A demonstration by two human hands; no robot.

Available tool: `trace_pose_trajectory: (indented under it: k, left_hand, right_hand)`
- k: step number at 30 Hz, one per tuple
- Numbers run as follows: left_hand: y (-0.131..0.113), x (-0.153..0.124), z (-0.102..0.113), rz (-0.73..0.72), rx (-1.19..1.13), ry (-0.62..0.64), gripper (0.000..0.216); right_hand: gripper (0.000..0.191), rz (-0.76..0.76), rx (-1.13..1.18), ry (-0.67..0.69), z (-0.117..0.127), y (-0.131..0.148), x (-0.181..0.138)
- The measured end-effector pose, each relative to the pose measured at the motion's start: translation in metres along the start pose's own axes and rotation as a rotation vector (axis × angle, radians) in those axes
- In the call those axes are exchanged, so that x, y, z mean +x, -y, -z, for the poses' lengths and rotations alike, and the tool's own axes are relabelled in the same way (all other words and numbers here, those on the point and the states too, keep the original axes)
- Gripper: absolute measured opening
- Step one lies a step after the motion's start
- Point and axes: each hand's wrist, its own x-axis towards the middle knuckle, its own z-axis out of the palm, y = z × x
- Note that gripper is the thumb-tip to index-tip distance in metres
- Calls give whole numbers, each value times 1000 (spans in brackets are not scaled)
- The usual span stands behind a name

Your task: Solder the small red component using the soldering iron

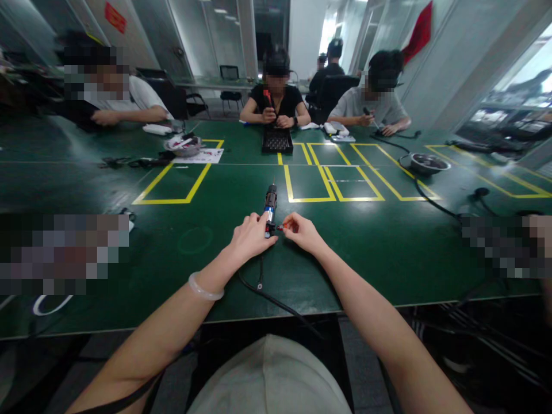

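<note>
A corded electric screwdriver (270,208), black and blue, lies on the green table (366,247) straight ahead, tip pointing away. My left hand (251,234) grips its near end with curled fingers; a pale bangle sits on that wrist. My right hand (301,230) is pinched on a small red part (281,228) held right against the tool's near end. The tool's black cable (276,299) runs back toward me over the table edge.
Yellow tape rectangles (332,178) mark the table beyond the tool. Across it, several seated people work by a black tray (277,140), a metal bowl (429,163) at right and another bowl (186,148) at left. Cables trail along the right side.
</note>
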Motion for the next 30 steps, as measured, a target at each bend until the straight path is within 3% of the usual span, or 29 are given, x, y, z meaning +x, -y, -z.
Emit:
trace_pose_trajectory:
  k: [11,18,25,30]
  left_hand:
    - [10,-2,-5,-2,-66,43,85]
    - [8,-3,-5,5,-66,32,82]
    - [9,-4,-6,-10,-45,8,81]
    - [8,-4,-7,-3,-37,-10,76]
  right_hand:
    - [14,32,-9,79,-7,2,-1]
    - [10,92,-171,68,-13,1,2]
    - [15,56,-52,51,-15,5,0]
    - [14,59,-112,51,-11,4,0]
